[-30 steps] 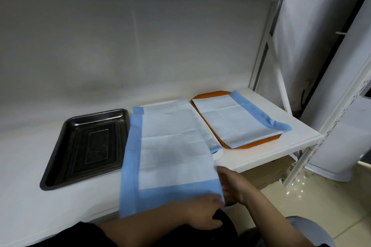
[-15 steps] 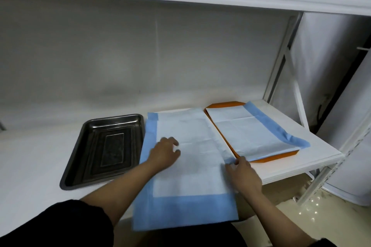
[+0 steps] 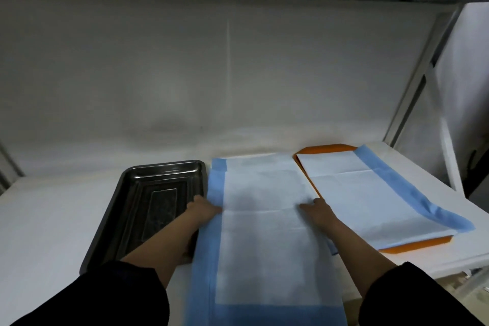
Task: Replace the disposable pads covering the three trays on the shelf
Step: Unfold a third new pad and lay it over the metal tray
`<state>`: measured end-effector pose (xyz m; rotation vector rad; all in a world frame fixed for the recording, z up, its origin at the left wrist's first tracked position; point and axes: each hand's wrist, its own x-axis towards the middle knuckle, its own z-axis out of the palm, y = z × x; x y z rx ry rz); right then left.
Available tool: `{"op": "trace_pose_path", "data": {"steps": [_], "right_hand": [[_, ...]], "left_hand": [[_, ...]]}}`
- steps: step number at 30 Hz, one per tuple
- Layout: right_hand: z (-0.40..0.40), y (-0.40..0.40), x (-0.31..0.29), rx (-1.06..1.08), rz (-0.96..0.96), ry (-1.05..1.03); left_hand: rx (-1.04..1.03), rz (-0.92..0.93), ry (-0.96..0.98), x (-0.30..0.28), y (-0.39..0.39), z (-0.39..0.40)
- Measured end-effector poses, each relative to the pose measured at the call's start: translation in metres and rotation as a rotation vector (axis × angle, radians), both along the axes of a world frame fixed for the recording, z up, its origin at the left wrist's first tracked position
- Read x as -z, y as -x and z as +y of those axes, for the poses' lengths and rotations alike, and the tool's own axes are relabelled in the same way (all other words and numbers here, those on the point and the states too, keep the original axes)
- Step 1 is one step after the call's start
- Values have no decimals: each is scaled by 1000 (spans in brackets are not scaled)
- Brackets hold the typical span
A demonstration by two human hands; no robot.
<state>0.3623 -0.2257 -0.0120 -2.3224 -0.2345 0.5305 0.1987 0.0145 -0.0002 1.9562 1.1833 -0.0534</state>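
The person is leaning over the shelf with both hands down on the middle pad, a blue-edged white sheet that is draping over the shelf's front lip toward them. The left hand is resting on the pad's left blue border, its fingers lying flat rather than pinching, as far as the blur lets me tell. The right hand is sitting at the pad's right edge with its fingers stretched flat on the white centre, holding nothing. Both seem to be smoothing or squaring the sheet.

Whatever tray is lying beneath this pad is hidden, so I cannot say how well it is covered. Just beyond the right fingers, the orange tray is already wearing its pad, though that sheet is sitting skewed, with orange showing at the near and far corners. Right beside the left fingers, touching distance from the border they are pressing, the steel tray is standing bare and shiny.

By my reckoning, one tray is done, the middle one is being finished, and the steel one is yet to get a pad. No spare pad is showing anywhere in view.
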Motion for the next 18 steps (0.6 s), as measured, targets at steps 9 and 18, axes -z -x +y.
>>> {"op": "trace_pose_path", "data": {"steps": [9,18], "right_hand": [[4,-19,11,78,308,-381],[12,14,-42,-177,-27,-464]], "left_hand": [[-15,-42,74,30,-6,30],[108,105,-84,-8,2,1]]}}
